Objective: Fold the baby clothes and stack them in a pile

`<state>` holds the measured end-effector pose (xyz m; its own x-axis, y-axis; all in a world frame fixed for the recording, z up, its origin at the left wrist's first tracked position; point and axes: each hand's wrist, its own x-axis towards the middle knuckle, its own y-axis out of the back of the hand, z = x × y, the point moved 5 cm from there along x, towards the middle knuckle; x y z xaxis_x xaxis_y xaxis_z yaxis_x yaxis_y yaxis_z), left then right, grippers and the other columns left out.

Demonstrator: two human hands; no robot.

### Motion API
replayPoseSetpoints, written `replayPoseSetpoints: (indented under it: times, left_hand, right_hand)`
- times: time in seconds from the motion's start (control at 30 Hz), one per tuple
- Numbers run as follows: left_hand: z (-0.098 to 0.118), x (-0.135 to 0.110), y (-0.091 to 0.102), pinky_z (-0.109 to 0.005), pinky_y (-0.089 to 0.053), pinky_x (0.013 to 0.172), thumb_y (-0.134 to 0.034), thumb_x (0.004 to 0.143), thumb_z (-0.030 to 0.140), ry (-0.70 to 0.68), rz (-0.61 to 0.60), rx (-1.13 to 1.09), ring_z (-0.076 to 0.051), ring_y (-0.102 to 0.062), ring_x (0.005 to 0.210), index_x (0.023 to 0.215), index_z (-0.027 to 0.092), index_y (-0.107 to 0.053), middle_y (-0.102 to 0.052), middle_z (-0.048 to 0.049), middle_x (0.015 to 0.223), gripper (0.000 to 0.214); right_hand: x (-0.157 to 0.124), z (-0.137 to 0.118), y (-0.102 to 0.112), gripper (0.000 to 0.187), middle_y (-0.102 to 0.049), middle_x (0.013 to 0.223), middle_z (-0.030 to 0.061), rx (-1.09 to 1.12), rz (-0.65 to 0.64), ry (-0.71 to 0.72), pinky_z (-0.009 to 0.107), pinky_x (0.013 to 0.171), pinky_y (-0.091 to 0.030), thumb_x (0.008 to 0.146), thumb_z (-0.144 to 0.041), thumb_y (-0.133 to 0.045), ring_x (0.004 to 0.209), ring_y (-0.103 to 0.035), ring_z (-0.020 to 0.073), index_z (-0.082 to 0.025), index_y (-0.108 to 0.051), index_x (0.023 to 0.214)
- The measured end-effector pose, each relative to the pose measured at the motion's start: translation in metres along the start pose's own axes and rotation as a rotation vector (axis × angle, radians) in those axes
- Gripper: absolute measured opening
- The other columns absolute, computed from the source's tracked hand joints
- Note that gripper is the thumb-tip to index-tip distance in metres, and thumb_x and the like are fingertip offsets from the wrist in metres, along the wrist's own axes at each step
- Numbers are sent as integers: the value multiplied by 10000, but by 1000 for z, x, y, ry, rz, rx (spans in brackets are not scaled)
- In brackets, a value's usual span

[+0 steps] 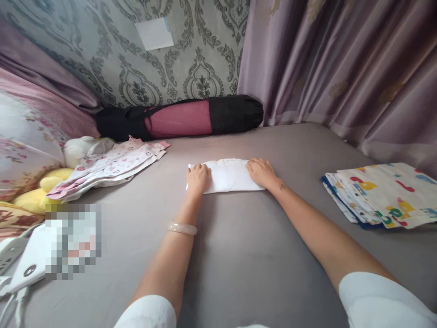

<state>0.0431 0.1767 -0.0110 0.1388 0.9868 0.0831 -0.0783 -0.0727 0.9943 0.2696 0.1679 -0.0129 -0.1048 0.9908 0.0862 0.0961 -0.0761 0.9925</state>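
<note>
A white cloth (pixel 228 176), folded into a flat, wide rectangle, lies on the grey bed sheet in front of me. My left hand (pixel 199 178) rests over its left end with the fingers curled onto the fabric. At the opposite end, my right hand (pixel 261 172) grips the cloth near its right edge, fingers bent over the top. Both arms reach forward, and a pale bangle (pixel 182 228) circles my left wrist. What kind of garment or cloth it is cannot be made out in its folded form.
Folded printed cloths (pixel 392 193) are stacked at the right. Pink-patterned clothes (pixel 116 166) lie at the left beside plush toys (pixel 44 187). A white device with cables (pixel 32 262) sits front left. A black and maroon roll bag (pixel 179 117) lies along the wall.
</note>
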Motion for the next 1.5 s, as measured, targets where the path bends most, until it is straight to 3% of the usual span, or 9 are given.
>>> replayPoseSetpoints:
  times: [0.17,0.33,0.5,0.63,0.77,0.93,1.1,1.27,1.5]
  left_hand:
    - [-16,39,9,-458,-391,1013,-440,893,160,-28,-167,14,-292,-615,1149,1053,199,-645,-687,-135,1164,263]
    - [-33,73,4,-342,-484,907,-617,798,262,3,-347,-49,-260,-658,1072,1103,231,-651,-701,-95,1170,308]
    - [-38,87,1,-241,-510,764,-647,731,298,-44,-496,-83,-220,-698,909,1041,197,-715,-744,-73,1046,333]
    - [-36,88,2,-231,-501,718,-625,717,291,-63,-527,-80,-215,-694,863,960,188,-730,-756,-62,951,285]
    - [-32,79,5,-233,-497,698,-599,723,267,-58,-480,-83,-211,-687,863,991,187,-698,-747,-64,949,298]
    - [-29,61,9,-325,-490,867,-533,786,245,-17,-348,-82,-238,-670,986,1147,178,-629,-714,-107,1106,379]
    - [-23,48,20,-418,-422,988,-524,800,211,-23,-273,-66,-274,-617,1127,1100,231,-662,-714,-90,1142,331]
    - [-29,41,48,-419,-411,981,-514,824,252,-58,-190,-103,-281,-603,1132,1069,239,-696,-713,-82,1133,305]
    - [-38,30,94,-299,-457,786,-570,774,262,-204,-77,-419,-206,-620,875,946,176,-717,-705,-26,833,242]
  right_hand:
    - [33,17,8,207,-684,1149,96,49,-103,1,363,930,-440,931,-254,-520,1109,-596,248,-206,-699,1025]
    - [57,28,5,279,-655,1218,94,109,-292,-26,307,864,-484,853,-290,-637,1089,-619,228,-212,-665,1119]
    - [70,32,2,267,-728,1023,57,167,-515,-73,282,703,-511,828,-279,-666,839,-691,199,-216,-687,1087]
    - [72,28,1,203,-734,988,63,134,-583,-61,283,655,-504,840,-254,-633,803,-687,200,-214,-711,1024]
    - [66,26,1,234,-720,1057,73,103,-496,-78,292,693,-506,845,-273,-606,857,-679,211,-219,-693,1056]
    - [53,21,3,299,-609,1292,115,64,-283,-25,396,955,-451,869,-295,-558,1201,-551,283,-210,-629,1146]
    - [42,20,9,287,-659,1220,96,92,-189,26,420,995,-410,898,-255,-490,1142,-584,267,-219,-592,1164]
    - [32,21,36,371,-662,1252,87,212,-88,80,340,953,-442,855,-211,-561,1119,-604,251,-205,-622,1221]
    - [14,21,93,230,-735,1050,69,304,-20,168,243,781,-471,874,-170,-596,923,-651,183,-139,-706,1073]
